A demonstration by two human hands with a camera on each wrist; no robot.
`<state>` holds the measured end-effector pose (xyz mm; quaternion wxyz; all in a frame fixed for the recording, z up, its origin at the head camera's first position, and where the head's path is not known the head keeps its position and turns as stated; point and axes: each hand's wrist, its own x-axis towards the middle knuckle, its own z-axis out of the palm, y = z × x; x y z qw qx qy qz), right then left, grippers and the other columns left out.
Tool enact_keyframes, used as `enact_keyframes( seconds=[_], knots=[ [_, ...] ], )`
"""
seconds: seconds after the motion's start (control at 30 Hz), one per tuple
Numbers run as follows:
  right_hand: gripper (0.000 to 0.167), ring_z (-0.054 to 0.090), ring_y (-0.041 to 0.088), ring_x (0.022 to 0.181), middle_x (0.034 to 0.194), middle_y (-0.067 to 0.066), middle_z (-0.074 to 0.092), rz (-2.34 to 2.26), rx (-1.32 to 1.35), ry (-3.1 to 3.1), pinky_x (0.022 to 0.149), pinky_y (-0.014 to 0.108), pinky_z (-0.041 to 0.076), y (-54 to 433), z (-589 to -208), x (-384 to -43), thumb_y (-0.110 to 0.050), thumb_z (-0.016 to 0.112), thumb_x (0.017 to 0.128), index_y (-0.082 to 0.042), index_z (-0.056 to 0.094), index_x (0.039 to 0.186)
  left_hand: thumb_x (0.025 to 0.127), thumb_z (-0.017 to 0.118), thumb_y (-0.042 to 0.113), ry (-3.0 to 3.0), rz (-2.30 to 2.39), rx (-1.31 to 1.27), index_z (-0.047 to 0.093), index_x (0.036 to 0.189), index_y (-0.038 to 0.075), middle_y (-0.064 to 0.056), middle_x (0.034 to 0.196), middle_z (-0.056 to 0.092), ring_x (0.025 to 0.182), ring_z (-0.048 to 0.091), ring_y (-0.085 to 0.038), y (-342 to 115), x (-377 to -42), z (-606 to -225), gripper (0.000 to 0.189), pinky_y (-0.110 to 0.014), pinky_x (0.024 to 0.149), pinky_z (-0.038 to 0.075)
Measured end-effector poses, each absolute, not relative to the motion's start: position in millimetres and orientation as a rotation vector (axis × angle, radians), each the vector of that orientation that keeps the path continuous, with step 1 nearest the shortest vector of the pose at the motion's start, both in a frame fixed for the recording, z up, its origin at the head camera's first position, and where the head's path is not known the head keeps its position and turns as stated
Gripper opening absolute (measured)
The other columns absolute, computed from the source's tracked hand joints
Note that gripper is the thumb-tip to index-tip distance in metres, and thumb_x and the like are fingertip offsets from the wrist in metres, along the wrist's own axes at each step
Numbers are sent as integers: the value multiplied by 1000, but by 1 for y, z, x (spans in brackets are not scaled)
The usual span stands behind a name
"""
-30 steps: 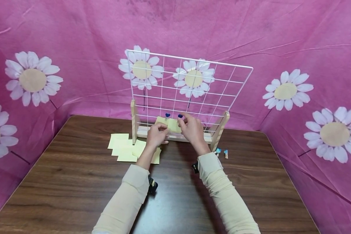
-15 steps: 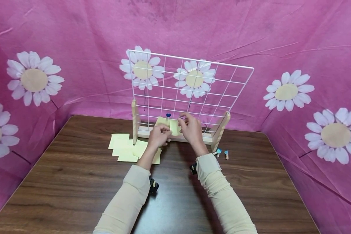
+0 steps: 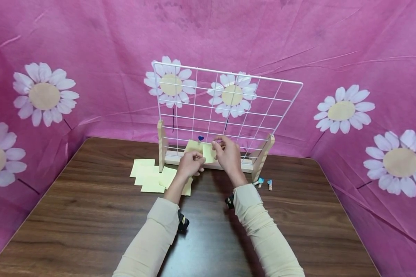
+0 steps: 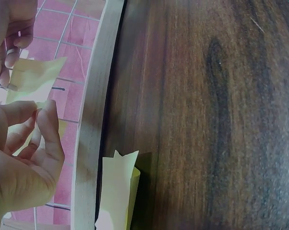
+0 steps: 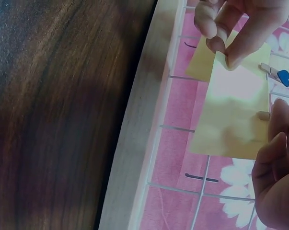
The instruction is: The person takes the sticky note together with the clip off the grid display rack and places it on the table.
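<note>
A white wire grid (image 3: 228, 73) stands upright in a wooden stand. A yellow sticky note (image 3: 193, 146) hangs low on it from a small wooden clothespin (image 5: 276, 74) with a dark blue heart. Just right of that note, and partly over it, is a second yellow sticky note (image 5: 230, 115). My left hand (image 3: 190, 164) pinches the second note's lower left corner between thumb and finger. At its top edge my right hand (image 3: 228, 154) pinches another clothespin (image 5: 263, 115); only its wooden tip shows, the rest being covered by the fingers.
Several loose yellow sticky notes (image 3: 143, 175) overlap on the brown table (image 3: 90, 215), left of the stand. A few light blue heart clothespins (image 3: 270, 185) lie by the stand's right foot (image 3: 263, 157). A pink flowered cloth (image 3: 124, 88) hangs behind and at the sides.
Fingers of my right hand now cover the second blue heart, which showed a second ago. The second note has shifted slightly right and down against the first. My left hand has kept its pinch.
</note>
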<state>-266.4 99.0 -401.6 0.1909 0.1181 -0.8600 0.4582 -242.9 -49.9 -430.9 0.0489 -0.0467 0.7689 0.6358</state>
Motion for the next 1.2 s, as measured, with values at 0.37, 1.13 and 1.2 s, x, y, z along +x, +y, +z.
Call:
enact_keyframes(
  seconds=[0.37, 1.13, 1.2],
  knots=[
    [11, 60, 16, 48, 78, 11, 72, 1364, 351, -2347, 44, 26, 55, 98, -405, -266, -11, 66, 99, -1, 69, 103, 97, 59, 5, 2319, 1960, -121, 64, 103, -2, -23, 96, 67, 55, 62, -12, -48, -243, -433, 10, -20, 44, 53],
    [11, 61, 30, 48, 79, 16, 71, 1548, 274, -2183, 42, 21, 52, 104, -402, -260, -6, 67, 98, 3, 68, 105, 99, 60, 7, 2384, 2042, -86, 66, 108, -3, -24, 94, 69, 51, 58, -9, -54, -236, -428, 15, -19, 42, 50],
    [12, 61, 31, 49, 80, 17, 72, 1557, 285, -2156, 42, 22, 52, 105, -400, -258, -6, 67, 98, 4, 67, 105, 99, 60, 7, 2394, 2039, -80, 67, 108, -2, -23, 93, 70, 52, 59, -10, -55, -234, -426, 15, -20, 43, 51]
  ],
)
